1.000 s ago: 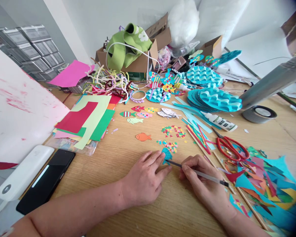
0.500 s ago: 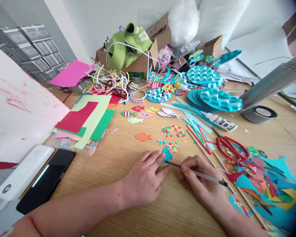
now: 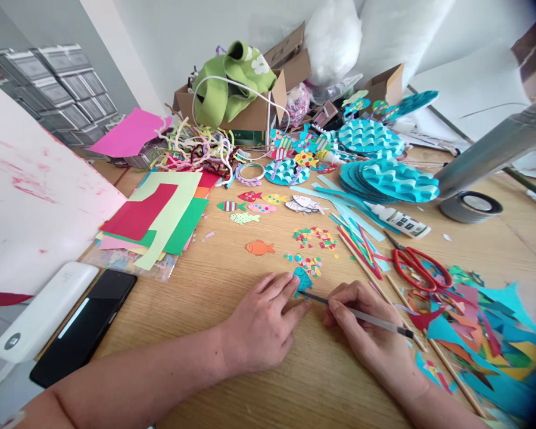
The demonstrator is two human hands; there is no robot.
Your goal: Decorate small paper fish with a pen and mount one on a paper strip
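A small blue paper fish [image 3: 302, 280] with drawn scale lines lies on the table. My left hand [image 3: 265, 322] rests flat beside it, fingers spread, with fingertips pressing its left edge. Pinched in my right hand [image 3: 361, 322] is a pen [image 3: 370, 317] with a clear barrel, its tip touching the fish's lower end. Small paper dots [image 3: 310, 265] lie just above the fish, and tiny paper triangles [image 3: 315, 237] farther up. An orange paper fish [image 3: 259, 247] sits up and to the left, below several decorated paper fish [image 3: 262, 208] and white fish cutouts [image 3: 304, 205].
Red-handled scissors [image 3: 414, 269], wooden sticks [image 3: 451, 372] and paper scraps [image 3: 486, 333] lie on the right. Behind them are a glue bottle [image 3: 397, 219], blue wavy discs [image 3: 388, 179], tape [image 3: 471, 205] and a metal cylinder [image 3: 495, 149]. Coloured paper [image 3: 178, 208] and a phone [image 3: 83, 328] are left.
The pen tip has shifted very slightly on the lower end of the blue paper fish. Both hands stay nearly in place.
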